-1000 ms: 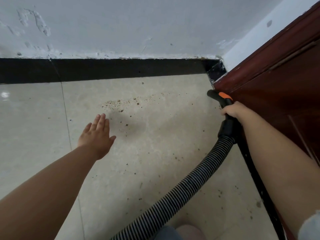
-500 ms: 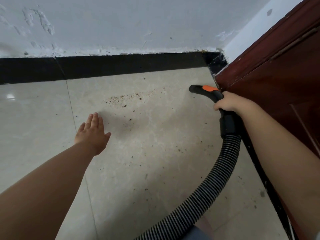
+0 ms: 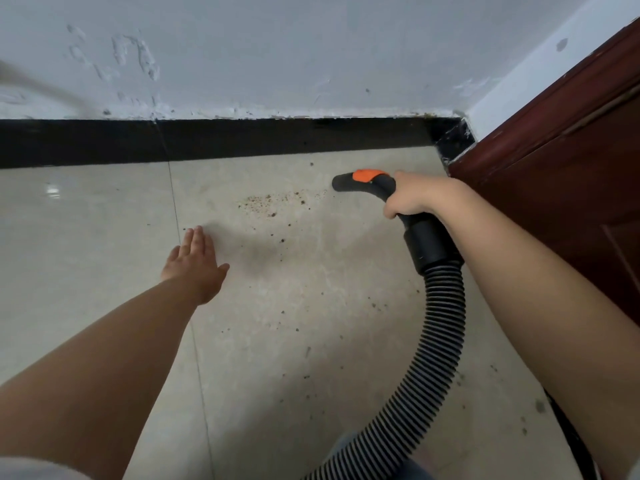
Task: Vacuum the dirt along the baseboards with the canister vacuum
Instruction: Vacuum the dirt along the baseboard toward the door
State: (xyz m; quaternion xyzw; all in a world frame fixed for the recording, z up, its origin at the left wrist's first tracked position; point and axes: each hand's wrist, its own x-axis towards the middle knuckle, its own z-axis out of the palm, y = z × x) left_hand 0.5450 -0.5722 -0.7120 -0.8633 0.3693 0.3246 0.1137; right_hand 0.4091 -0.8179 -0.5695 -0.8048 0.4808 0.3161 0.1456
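Gripping the hose nozzle (image 3: 360,181), the right hand (image 3: 415,199) has swung it left from the door (image 3: 571,168) toward the dirt (image 3: 266,204) near the baseboard (image 3: 242,140); left hand (image 3: 195,268) hovers flat, empty. Suction imminent.

The right hand (image 3: 414,197) grips the vacuum nozzle (image 3: 363,180) near the dirt (image 3: 266,204) by the baseboard (image 3: 242,140); the left hand (image 3: 195,266) is spread flat.

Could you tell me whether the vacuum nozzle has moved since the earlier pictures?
Yes: the nozzle has swung left, away from the door, toward the dirt.
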